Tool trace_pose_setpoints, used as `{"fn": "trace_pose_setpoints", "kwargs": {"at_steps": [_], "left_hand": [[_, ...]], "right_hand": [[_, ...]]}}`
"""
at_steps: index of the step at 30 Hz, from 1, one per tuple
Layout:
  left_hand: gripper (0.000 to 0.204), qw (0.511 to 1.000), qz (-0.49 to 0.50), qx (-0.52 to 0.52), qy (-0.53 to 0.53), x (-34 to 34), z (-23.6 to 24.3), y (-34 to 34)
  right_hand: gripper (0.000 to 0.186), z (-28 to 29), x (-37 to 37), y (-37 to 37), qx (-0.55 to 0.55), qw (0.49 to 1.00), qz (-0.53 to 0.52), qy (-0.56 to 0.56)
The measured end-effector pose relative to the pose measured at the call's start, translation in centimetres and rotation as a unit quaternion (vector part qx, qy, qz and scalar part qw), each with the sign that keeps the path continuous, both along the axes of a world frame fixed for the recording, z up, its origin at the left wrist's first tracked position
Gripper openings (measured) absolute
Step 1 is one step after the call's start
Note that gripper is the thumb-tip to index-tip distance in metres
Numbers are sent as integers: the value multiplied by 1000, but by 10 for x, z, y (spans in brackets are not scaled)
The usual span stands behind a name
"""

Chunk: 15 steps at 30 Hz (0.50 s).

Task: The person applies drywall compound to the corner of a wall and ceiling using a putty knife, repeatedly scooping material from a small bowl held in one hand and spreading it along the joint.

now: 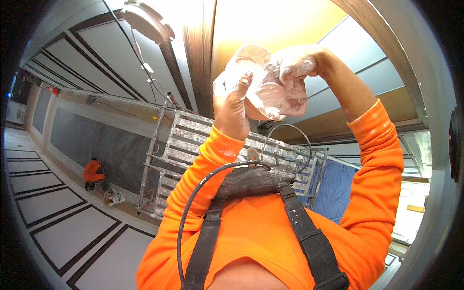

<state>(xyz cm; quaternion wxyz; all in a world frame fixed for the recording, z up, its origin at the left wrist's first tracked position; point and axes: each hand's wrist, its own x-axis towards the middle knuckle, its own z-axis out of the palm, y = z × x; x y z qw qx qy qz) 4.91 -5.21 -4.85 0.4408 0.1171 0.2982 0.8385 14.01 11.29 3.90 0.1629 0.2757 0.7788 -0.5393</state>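
Both hands are raised near the top centre of the view, coated with pale residue. My left hand point(233, 99) is closed on a pale, pinkish, plaster-smeared piece point(285, 99) with curved edges, its thumb lying over the face. My right hand point(304, 65) has curled fingers on the piece's upper right part. I cannot make out whether the piece is one sheet or layers. A black bag point(246, 179) on straps hangs at my chest, with a black cable point(205, 180) looping from it.
Below me is a spattered slatted scaffold platform point(181, 135) with rails, over a blue sheet point(328, 183) and a grey floor runner point(116, 150). A person in orange point(93, 170) is low at left beside a bucket point(117, 197). A round fixture point(145, 19) and hanging wires are at upper left.
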Motion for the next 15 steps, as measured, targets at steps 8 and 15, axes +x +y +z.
{"fn": "trace_pose_setpoints", "kwargs": {"at_steps": [8,15], "left_hand": [[52,977,-134,135,-92,-33,18,16],[48,960,-132,206,-135,-49,84,69]], "right_hand": [[34,-32,80,20,-177,860,-341,336],[30,99,45,-56,300,811,-267,425]]}}
